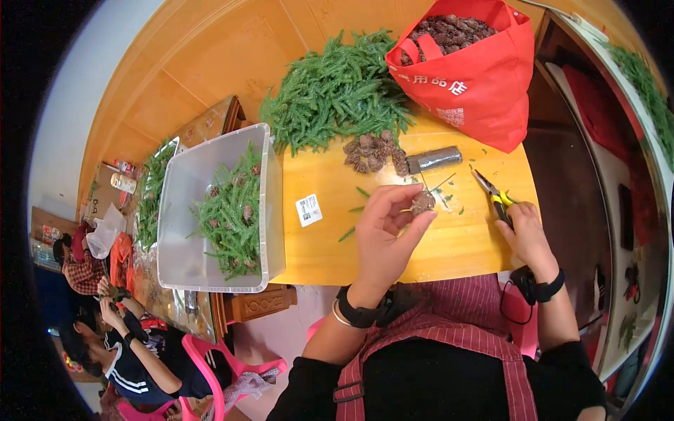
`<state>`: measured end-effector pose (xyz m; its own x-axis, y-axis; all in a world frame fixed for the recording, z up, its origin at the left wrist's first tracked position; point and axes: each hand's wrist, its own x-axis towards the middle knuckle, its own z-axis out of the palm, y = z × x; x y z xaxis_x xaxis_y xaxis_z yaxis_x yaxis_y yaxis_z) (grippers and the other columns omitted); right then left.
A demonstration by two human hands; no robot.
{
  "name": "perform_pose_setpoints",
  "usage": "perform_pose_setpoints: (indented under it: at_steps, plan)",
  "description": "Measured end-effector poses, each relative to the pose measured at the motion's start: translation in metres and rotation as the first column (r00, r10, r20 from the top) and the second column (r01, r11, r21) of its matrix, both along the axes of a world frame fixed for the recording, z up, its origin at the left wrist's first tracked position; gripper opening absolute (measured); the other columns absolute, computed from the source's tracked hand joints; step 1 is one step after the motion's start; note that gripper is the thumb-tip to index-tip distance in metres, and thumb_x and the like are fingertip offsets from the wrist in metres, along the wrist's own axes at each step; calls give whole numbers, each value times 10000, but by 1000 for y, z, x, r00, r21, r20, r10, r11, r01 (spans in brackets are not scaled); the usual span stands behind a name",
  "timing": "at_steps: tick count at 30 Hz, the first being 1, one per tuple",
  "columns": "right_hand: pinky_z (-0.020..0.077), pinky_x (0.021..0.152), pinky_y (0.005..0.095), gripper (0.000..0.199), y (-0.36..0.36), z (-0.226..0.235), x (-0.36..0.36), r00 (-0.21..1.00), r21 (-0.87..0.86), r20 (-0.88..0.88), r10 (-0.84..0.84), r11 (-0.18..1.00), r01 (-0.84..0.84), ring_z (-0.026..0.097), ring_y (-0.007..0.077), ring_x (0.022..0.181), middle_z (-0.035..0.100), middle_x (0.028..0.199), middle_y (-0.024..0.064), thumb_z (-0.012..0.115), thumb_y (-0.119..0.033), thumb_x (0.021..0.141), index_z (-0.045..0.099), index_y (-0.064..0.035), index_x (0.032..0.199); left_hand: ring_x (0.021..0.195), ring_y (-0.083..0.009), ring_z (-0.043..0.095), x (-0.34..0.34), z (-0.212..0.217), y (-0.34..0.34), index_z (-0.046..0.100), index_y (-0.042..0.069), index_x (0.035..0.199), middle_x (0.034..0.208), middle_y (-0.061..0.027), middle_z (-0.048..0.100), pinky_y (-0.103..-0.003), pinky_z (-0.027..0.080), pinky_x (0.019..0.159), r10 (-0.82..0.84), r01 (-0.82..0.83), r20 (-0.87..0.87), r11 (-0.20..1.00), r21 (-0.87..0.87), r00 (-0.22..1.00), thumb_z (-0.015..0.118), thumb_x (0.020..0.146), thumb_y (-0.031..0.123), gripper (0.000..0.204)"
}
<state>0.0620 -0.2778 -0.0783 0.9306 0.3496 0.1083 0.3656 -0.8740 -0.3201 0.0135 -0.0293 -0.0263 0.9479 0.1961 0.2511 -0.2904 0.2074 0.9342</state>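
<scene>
Between the thumb and fingers of my left hand (385,235) is a brown pine cone (423,203), with thin wire ends sticking out from it. My right hand (526,235) is closed around the handles of black and yellow pliers (496,195). The jaws of the pliers point away from me and to the left, apart from the cone. Just beyond my left hand, a dark bundle of wires (437,159) lies on the yellow table (316,245). Several loose pine cones (368,149) are heaped beside that bundle.
A clear plastic bin (270,210) holding green sprigs with cones stands at the left. Farther back are a pile of green sprigs (337,91) and a red bag (484,91) full of cones. A white label (308,210) lies near the bin. Other people sit at far left.
</scene>
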Motion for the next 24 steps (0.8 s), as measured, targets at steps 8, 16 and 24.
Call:
perform_pose_setpoints:
  at_steps: [8,16,24]
  plan:
    - [383,863,282,266,61,55,-20,794,844,-373,479,531,76,495,153,977,535,1004,57,501,-54,824,475,29,1075,751,-90,574,-11,-17,-10,496,16,947,857,-49,583,-211,471,646,-87,121,-117,938,325,989,730,659,40,372]
    - [426,719,220,233,87,36,-21,780,877,-392,488,455,157,508,85,845,545,944,46,499,-64,840,488,7,1062,648,-101,516,-5,-17,9,512,39,856,735,-23,527,-213,435,570,32,-35,15,788,614,999,763,619,104,352]
    - [417,657,192,225,79,39,-12,927,869,-278,252,476,131,492,55,783,522,908,14,490,-40,835,498,-11,1058,664,-310,549,3,-41,46,551,9,756,706,-144,549,-379,437,564,267,21,-93,263,965,959,674,703,256,281]
